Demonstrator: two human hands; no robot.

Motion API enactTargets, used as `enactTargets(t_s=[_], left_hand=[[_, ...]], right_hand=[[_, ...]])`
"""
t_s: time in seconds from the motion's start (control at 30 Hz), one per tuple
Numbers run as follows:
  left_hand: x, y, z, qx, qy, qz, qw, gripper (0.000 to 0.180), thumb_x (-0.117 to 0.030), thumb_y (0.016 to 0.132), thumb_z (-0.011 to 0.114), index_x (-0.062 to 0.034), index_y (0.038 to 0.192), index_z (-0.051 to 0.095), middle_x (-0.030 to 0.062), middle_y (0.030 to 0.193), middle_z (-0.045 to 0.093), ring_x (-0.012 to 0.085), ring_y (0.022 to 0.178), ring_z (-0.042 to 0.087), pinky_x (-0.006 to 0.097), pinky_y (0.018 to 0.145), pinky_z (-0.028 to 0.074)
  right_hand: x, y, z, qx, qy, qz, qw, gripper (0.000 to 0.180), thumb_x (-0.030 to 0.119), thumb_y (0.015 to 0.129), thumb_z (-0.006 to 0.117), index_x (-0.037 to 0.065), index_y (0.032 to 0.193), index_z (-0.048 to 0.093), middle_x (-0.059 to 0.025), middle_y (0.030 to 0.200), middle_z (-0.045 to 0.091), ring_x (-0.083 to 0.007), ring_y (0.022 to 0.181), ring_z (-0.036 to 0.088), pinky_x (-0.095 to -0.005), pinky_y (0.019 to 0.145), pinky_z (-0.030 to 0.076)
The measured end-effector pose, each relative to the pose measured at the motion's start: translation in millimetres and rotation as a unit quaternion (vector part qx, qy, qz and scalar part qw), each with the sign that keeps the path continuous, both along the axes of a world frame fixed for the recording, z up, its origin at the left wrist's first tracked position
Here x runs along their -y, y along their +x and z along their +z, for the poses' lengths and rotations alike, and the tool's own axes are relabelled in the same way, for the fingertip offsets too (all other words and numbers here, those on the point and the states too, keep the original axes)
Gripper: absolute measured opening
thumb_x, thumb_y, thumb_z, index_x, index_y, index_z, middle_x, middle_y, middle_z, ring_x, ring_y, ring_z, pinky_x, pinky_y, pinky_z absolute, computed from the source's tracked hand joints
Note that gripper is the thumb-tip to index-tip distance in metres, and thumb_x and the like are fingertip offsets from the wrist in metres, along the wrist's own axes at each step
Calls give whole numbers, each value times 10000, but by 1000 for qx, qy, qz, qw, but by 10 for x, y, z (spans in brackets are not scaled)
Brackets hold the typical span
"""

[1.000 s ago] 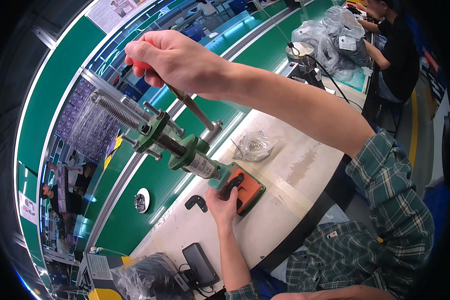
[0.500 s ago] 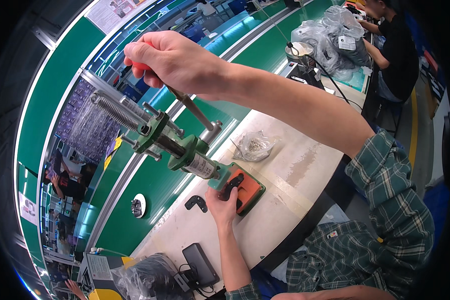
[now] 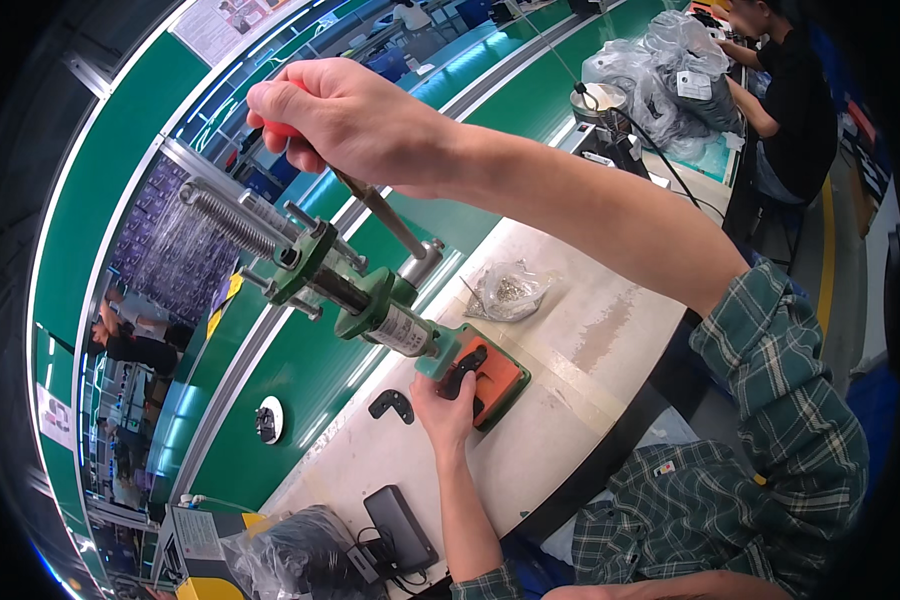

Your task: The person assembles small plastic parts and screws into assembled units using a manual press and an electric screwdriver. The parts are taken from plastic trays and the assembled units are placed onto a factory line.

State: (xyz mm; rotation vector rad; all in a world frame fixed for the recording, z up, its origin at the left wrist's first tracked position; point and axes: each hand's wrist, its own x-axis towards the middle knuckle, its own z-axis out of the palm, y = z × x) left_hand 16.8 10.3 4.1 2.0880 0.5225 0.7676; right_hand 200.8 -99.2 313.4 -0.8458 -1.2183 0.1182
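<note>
A green hand press (image 3: 370,305) with a spring and metal rods stands on the workbench. My right hand (image 3: 355,115) is closed around the red grip (image 3: 282,128) of its lever, raised above the press. At the press's orange base plate (image 3: 500,376), my left hand (image 3: 446,408) pinches a black curved plastic part (image 3: 462,370) under the press head. Fingers and the press head hide some of that part. Just left of my left hand, a similar black angled part (image 3: 391,406) lies on the bench.
A clear bag of small metal pieces (image 3: 510,292) lies behind the press. A black box-shaped device with cables (image 3: 401,527) and a bag of dark parts (image 3: 295,555) sit nearer. The green conveyor (image 3: 300,400) carries a white disc (image 3: 274,418). A co-worker (image 3: 800,100) sits at the far right.
The white disc with its black piece has shifted slightly left and toward me on the conveyor. A distant person at the left has changed posture. My hands and the press look nearly still.
</note>
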Motion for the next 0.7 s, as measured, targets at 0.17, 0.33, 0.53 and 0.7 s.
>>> enactTargets(t_s=[0.17,0.33,0.53,0.7], left_hand=[[-1,-1,0,-8,-2,4,1000,402,-77,788,827,-50,1167,694,81,1041,671,237,986,617,374,867,545],[-36,-15,-18,-11,-6,-3,1000,401,-67,793,805,-51,1176,692,78,1052,678,246,1007,611,380,881,542],[-11,-18,18,-26,1,1,1000,402,-79,793,810,-53,1177,692,74,1054,680,245,1002,607,379,869,535],[-15,-11,-9,-4,-18,-4,1000,388,-48,793,803,-47,1167,700,80,1048,678,229,974,621,365,864,543]], right_hand=[[8,3,0,0,-3,-1,1000,343,356,1124,524,27,1112,620,-5,886,616,-52,737,584,-196,669,506],[-7,-2,-4,4,-4,-3,1000,340,352,1126,517,30,1110,623,-5,885,617,-52,738,585,-196,669,506],[19,-14,8,6,-1,-11,1000,345,356,1125,517,29,1115,628,-9,888,620,-52,731,582,-197,663,501],[21,-22,-11,-4,-1,-12,1000,344,353,1122,526,27,1081,630,-10,887,622,-52,722,577,-201,650,491]])
